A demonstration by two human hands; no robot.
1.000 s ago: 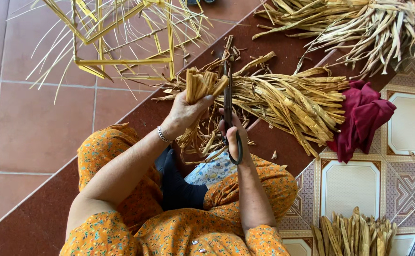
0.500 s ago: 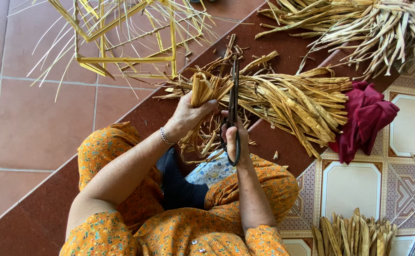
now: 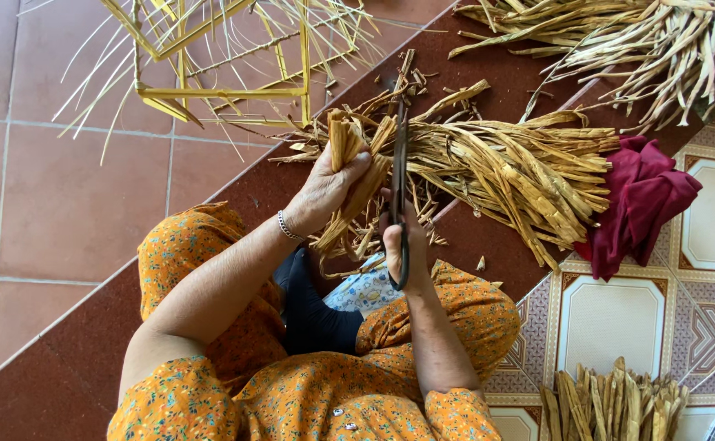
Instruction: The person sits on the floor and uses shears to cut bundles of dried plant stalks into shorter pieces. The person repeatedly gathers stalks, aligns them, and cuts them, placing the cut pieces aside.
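Note:
My left hand (image 3: 323, 193) grips a small bunch of dried tan plant strips (image 3: 349, 155), held up over my lap. My right hand (image 3: 398, 249) holds dark long-bladed scissors (image 3: 398, 171) by the handles, blades pointing away and lying against the bunch. Just beyond lies a large loose pile of the same dried strips (image 3: 512, 167) on the dark red floor band. Cut scraps (image 3: 357, 237) lie under my hands. I sit in an orange flowered garment (image 3: 317, 392).
A yellow woven frame with loose thin strands (image 3: 219, 65) stands at the far left. A dark red cloth (image 3: 639, 200) lies right of the pile. More dried strips lie at the top right (image 3: 643, 41), and a trimmed bundle (image 3: 610, 404) at the bottom right.
The scissors have shifted slightly right and closer to upright along the held bunch. My left hand keeps its grip on the strips with little movement.

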